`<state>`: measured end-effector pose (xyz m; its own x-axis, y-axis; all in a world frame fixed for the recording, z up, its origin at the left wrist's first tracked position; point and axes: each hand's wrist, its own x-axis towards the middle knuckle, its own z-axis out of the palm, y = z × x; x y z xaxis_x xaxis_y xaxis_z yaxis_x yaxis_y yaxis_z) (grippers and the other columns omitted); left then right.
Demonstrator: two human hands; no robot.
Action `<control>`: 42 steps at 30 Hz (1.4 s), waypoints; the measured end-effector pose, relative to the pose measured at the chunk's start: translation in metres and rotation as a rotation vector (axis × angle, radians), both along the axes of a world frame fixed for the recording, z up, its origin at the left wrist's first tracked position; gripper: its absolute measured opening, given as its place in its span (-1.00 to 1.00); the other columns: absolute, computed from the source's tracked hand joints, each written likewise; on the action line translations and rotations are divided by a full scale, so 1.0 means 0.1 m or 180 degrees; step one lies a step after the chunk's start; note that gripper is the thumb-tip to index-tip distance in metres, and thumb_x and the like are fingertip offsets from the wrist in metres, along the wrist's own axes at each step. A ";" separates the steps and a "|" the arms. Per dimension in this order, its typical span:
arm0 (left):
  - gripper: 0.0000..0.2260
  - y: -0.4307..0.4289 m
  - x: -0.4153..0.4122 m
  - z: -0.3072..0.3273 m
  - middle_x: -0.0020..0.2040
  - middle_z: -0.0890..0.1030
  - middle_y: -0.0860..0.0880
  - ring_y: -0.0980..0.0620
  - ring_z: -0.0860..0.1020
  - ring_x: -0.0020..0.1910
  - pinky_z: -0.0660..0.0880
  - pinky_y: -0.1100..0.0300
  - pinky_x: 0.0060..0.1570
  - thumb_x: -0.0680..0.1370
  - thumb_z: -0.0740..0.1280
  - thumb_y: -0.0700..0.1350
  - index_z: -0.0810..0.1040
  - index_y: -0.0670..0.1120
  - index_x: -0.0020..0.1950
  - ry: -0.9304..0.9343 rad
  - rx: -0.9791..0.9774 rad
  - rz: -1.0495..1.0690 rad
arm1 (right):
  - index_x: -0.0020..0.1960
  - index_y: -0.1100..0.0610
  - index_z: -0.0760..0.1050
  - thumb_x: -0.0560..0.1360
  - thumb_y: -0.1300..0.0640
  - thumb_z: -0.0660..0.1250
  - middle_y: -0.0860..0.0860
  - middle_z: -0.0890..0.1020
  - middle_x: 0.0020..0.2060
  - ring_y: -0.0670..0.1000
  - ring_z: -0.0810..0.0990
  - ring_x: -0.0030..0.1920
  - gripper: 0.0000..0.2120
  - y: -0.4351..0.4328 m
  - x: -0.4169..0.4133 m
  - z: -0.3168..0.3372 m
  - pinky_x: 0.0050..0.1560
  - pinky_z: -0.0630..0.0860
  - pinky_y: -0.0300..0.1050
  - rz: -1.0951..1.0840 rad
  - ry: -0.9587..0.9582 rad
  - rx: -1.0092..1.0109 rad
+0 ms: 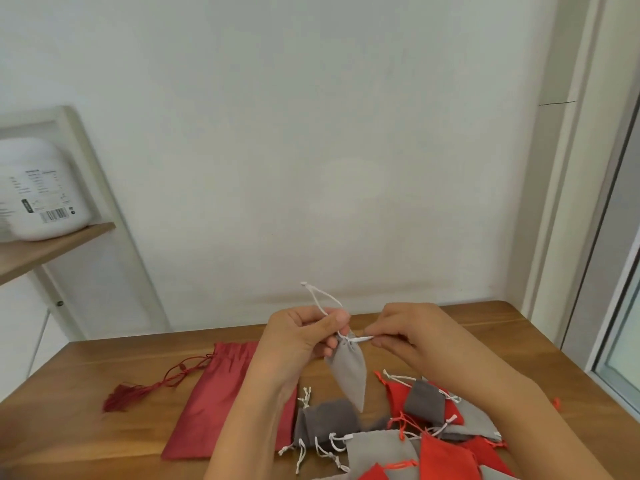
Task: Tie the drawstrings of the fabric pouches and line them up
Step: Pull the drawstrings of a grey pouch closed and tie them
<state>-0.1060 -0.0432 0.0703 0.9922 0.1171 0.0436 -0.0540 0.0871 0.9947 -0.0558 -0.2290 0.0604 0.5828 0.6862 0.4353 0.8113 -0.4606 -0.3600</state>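
I hold a small light grey pouch (349, 374) in the air above the counter (121, 362), its gathered neck up and its pointed bottom hanging down toward the pile below. My left hand (298, 337) pinches the neck of the pouch with thumb and fingers curled round it, and one white drawstring (322, 296) loops up past my thumb, ending in a small knot. My right hand (405, 336) pinches the other string (363, 339), which runs taut and level from the neck to my fingertips.

Under my forearms lies a loose heap of small pouches (436, 452), orange-red, light grey and dark grey, overlapping each other with their strings untied. A dark grey pouch (329, 422) sits at the heap's left edge. Just beside it to the left lies a large dark red bag (225, 400), flat on the counter, its red tasselled cord (128, 396) trailing off to the left.

Further left, a wooden shelf (52, 247) carries a white container (38, 192) with a barcode.
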 end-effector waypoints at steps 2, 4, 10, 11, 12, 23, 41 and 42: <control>-0.78 0.01 0.00 -0.02 -0.47 0.51 -0.01 0.16 0.37 -0.53 0.37 0.36 -0.49 0.31 0.44 -0.05 0.70 -0.20 -0.21 0.0137 0.0242 -0.0094 | -0.05 -0.03 0.70 0.45 0.10 0.35 -0.06 0.61 -0.21 -0.18 0.46 -0.34 -0.83 0.01 0.01 -0.04 -0.33 0.26 -0.55 -0.0123 -0.0336 0.0163; -0.70 0.03 0.01 -0.05 -0.49 0.42 0.01 0.15 0.30 -0.53 0.31 0.37 -0.49 0.37 0.42 0.02 0.69 -0.23 -0.19 0.0219 0.0611 -0.0195 | -0.09 -0.07 0.71 0.42 0.09 0.35 -0.08 0.57 -0.17 -0.21 0.36 -0.40 -0.83 0.03 0.00 -0.03 -0.36 0.21 -0.55 -0.0306 -0.0638 0.0313; -0.72 -0.03 -0.04 -0.03 -0.42 0.43 -0.02 0.12 0.32 -0.41 0.30 0.38 -0.36 0.46 0.36 0.11 0.69 -0.01 -0.34 0.0312 0.1303 -0.0750 | 0.07 -0.09 0.67 0.54 0.14 0.30 -0.11 0.62 0.03 -0.16 0.54 -0.27 -0.77 0.07 -0.08 0.01 -0.22 0.44 -0.39 -0.0126 -0.0262 0.0848; -0.73 -0.03 -0.05 -0.03 -0.40 0.48 -0.01 0.09 0.36 -0.37 0.36 0.34 -0.26 0.45 0.37 0.15 0.70 0.02 -0.30 0.0276 0.1415 -0.0896 | 0.07 -0.07 0.67 0.55 0.22 0.31 -0.09 0.65 -0.01 -0.18 0.56 -0.30 -0.75 0.07 -0.10 0.02 -0.25 0.46 -0.38 -0.0030 0.0140 0.0952; -0.73 -0.03 -0.05 -0.04 -0.35 0.55 -0.04 0.05 0.44 -0.31 0.44 0.27 -0.13 0.44 0.37 0.17 0.72 0.01 -0.25 0.0230 0.1499 -0.1041 | 0.05 -0.07 0.67 0.55 0.27 0.33 -0.05 0.68 -0.09 -0.17 0.56 -0.36 -0.72 0.07 -0.13 0.04 -0.30 0.47 -0.35 0.0049 0.0600 0.1036; -0.70 0.06 -0.15 0.03 -0.07 0.55 -0.38 -0.08 0.37 -0.12 0.24 0.04 -0.03 0.52 0.33 0.14 0.72 -0.04 -0.08 0.0018 0.1406 -0.1652 | 0.08 0.22 0.60 0.63 0.19 0.17 0.12 0.62 -0.36 0.01 0.57 -0.43 -0.76 -0.04 -0.18 0.18 -0.43 0.45 -0.21 0.0685 0.2704 0.1061; -0.86 -0.08 -0.12 0.05 -0.49 0.40 0.08 0.16 0.29 -0.47 0.28 0.39 -0.42 0.44 0.45 -0.03 0.72 -0.06 -0.26 0.0127 0.1252 -0.1213 | 0.06 0.08 0.67 0.61 0.14 0.22 -0.07 0.29 -0.54 -0.13 0.18 -0.50 -0.77 -0.06 -0.13 0.18 -0.44 0.16 -0.34 0.0316 0.2373 0.1320; -0.85 -0.07 -0.12 0.05 -0.48 0.42 0.06 0.16 0.27 -0.48 0.25 0.38 -0.45 0.45 0.42 -0.03 0.73 -0.07 -0.23 0.0157 0.1167 -0.1256 | 0.05 0.09 0.67 0.61 0.15 0.23 -0.06 0.30 -0.54 -0.14 0.19 -0.50 -0.77 -0.06 -0.13 0.17 -0.45 0.17 -0.35 0.0305 0.2385 0.1331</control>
<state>-0.1180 -0.0499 0.0749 0.9596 -0.2791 -0.0363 -0.0397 -0.2620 0.9642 -0.0684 -0.2345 0.0775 0.7650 0.6163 0.1869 0.3206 -0.1127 -0.9405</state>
